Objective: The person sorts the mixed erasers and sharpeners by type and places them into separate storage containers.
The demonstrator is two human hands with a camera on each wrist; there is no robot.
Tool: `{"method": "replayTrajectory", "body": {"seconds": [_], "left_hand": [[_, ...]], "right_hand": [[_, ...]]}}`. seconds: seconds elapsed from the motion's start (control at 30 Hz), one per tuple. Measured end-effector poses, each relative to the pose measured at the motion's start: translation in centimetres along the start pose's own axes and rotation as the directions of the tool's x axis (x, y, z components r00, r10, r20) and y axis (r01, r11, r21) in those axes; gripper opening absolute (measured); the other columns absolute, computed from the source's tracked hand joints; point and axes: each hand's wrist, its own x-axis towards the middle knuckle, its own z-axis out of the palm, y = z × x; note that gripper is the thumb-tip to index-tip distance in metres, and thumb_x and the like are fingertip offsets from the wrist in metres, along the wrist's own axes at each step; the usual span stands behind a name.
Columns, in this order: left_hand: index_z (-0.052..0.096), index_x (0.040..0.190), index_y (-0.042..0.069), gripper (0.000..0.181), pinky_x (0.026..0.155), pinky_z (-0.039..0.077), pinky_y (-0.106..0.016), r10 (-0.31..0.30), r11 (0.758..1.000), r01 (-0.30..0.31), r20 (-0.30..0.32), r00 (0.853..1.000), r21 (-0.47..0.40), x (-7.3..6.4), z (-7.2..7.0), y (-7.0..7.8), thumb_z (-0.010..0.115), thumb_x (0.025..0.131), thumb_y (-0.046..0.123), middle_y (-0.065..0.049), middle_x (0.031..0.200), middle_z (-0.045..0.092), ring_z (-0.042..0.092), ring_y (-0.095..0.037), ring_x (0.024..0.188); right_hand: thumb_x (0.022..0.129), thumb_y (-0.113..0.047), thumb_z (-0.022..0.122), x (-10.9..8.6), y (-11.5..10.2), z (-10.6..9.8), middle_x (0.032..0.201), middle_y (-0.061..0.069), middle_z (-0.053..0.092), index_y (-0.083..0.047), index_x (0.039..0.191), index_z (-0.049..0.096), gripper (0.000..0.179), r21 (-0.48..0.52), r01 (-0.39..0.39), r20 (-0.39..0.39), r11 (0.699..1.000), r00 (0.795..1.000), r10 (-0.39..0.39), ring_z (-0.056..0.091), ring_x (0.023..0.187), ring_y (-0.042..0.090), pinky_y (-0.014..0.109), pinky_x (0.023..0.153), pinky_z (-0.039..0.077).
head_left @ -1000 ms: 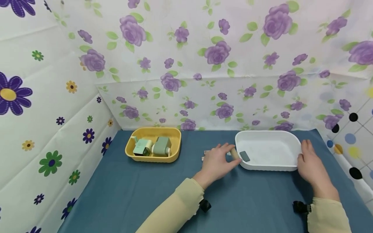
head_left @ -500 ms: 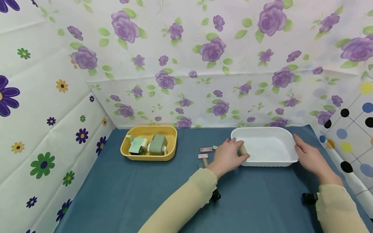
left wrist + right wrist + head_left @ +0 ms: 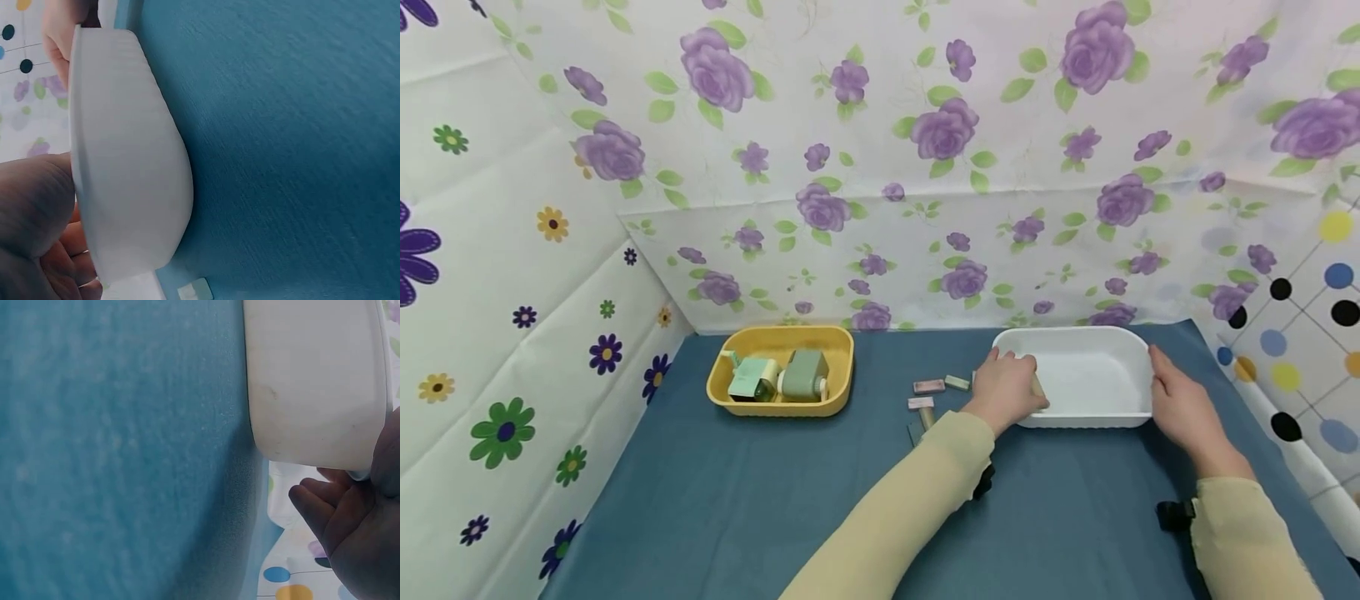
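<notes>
My left hand (image 3: 1006,392) reaches over the left end of a white tray (image 3: 1090,419). It holds a beige block (image 3: 1037,388), of which only an edge shows beside the fingers. In the left wrist view, my left fingers (image 3: 72,250) curl down behind the tray's rim, and the block is hidden there. At the tray's right end, my right hand (image 3: 1187,412) grips the rim. In the right wrist view, its fingers (image 3: 325,512) sit below the rim on the outside, with the thumb higher up.
Several small blocks lie left of the white tray: two pink blocks (image 3: 928,386), a pale green block (image 3: 957,382), a beige block (image 3: 927,417) and a teal block (image 3: 915,432). A yellow tray (image 3: 835,410) holds a mint container (image 3: 752,377) and a grey-green container (image 3: 804,373).
My left hand has moved right with the beige block, further over the white tray, uncovering small blocks on the table. A grey block seen inside the tray a second ago is hidden now.
</notes>
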Motion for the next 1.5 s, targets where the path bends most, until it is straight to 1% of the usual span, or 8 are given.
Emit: {"method": "replayTrajectory", "body": {"seconds": [0.2,0.33,0.47,0.67,0.87,1.03,1.23,1.5], "left_hand": [[0.071,0.135,0.033,0.055,0.130,0.026,-0.048,-0.062,0.997,0.059,0.061,0.996,0.044,0.9,0.2,0.6,0.082,0.089,0.062,0.013,0.106,0.077,0.066,-0.009,0.120],[0.070,0.136,0.036,0.059,0.128,0.030,-0.054,-0.060,0.997,0.057,0.077,0.995,0.049,1.2,0.1,0.9,0.085,0.085,0.064,0.013,0.110,0.077,0.066,-0.012,0.122],[0.071,0.135,0.038,0.060,0.126,0.032,-0.054,-0.035,0.997,0.031,0.058,0.998,0.072,1.3,0.2,0.8,0.086,0.084,0.064,0.014,0.115,0.076,0.064,-0.013,0.126],[0.077,0.123,0.037,0.039,0.126,0.032,-0.054,0.015,0.998,-0.014,-0.016,1.000,0.068,0.6,0.4,-0.4,0.084,0.090,0.056,0.018,0.104,0.077,0.062,-0.012,0.128],[0.073,0.137,0.034,0.036,0.129,0.031,-0.049,0.112,0.992,-0.104,-0.123,0.986,0.068,-1.2,0.2,-2.4,0.068,0.104,0.049,0.018,0.131,0.072,0.047,-0.014,0.150],[0.071,0.142,0.027,0.041,0.129,0.031,-0.046,0.140,0.989,-0.148,-0.199,0.970,-0.025,-2.8,-0.7,-4.0,0.063,0.108,0.048,0.009,0.146,0.066,0.044,-0.017,0.153],[0.069,0.144,0.018,0.042,0.127,0.035,-0.043,0.131,0.956,-0.192,-0.264,0.956,-0.222,-6.0,-1.4,-6.2,0.057,0.112,0.043,0.000,0.149,0.064,0.045,-0.021,0.152],[0.069,0.144,0.018,0.037,0.121,0.044,-0.045,0.024,0.911,-0.120,-0.240,0.970,-0.394,-10.7,-1.1,-10.2,0.062,0.111,0.033,0.000,0.147,0.067,0.047,-0.022,0.151]], "right_hand": [[0.116,-0.018,0.024,0.1,-0.2,0.3,0.168,0.035,0.022,0.003,0.169,0.015,0.057,-0.011,0.013,-0.017,1.000,1.000,-0.013,0.026,0.151,0.060,0.072,0.121,0.022],[0.116,-0.017,0.024,0.0,-0.2,0.1,0.168,0.035,0.021,0.004,0.168,0.014,0.057,-0.019,0.013,-0.021,1.000,1.000,-0.013,0.024,0.152,0.059,0.071,0.123,0.021],[0.116,-0.019,0.022,0.0,-0.2,0.0,0.169,0.034,0.019,0.002,0.169,0.010,0.058,-0.023,0.005,-0.014,1.000,1.000,-0.006,0.021,0.153,0.058,0.071,0.124,0.018],[0.116,-0.020,0.021,0.3,-0.6,0.5,0.170,0.034,0.017,0.001,0.169,0.010,0.058,-0.021,0.000,0.005,1.000,1.000,0.000,0.021,0.154,0.058,0.071,0.123,0.019],[0.117,-0.019,0.021,0.3,-0.8,0.5,0.170,0.033,0.017,0.002,0.169,0.009,0.058,-0.039,-0.010,0.006,0.999,1.000,0.010,0.020,0.154,0.058,0.071,0.123,0.018],[0.117,-0.021,0.020,-0.1,-0.5,0.0,0.170,0.033,0.016,0.001,0.169,0.008,0.058,-0.069,-0.027,0.004,0.997,1.000,0.028,0.021,0.154,0.058,0.072,0.122,0.019],[0.118,-0.027,0.016,0.1,-0.4,-0.2,0.172,0.031,0.013,-0.004,0.170,0.003,0.059,-0.082,-0.026,0.013,0.996,1.000,0.027,0.019,0.154,0.059,0.074,0.121,0.018],[0.117,-0.025,0.015,-0.2,-0.4,-0.2,0.171,0.032,0.012,-0.001,0.170,0.005,0.059,-0.111,-0.008,0.023,0.994,1.000,0.011,0.020,0.153,0.060,0.075,0.120,0.019]]}}
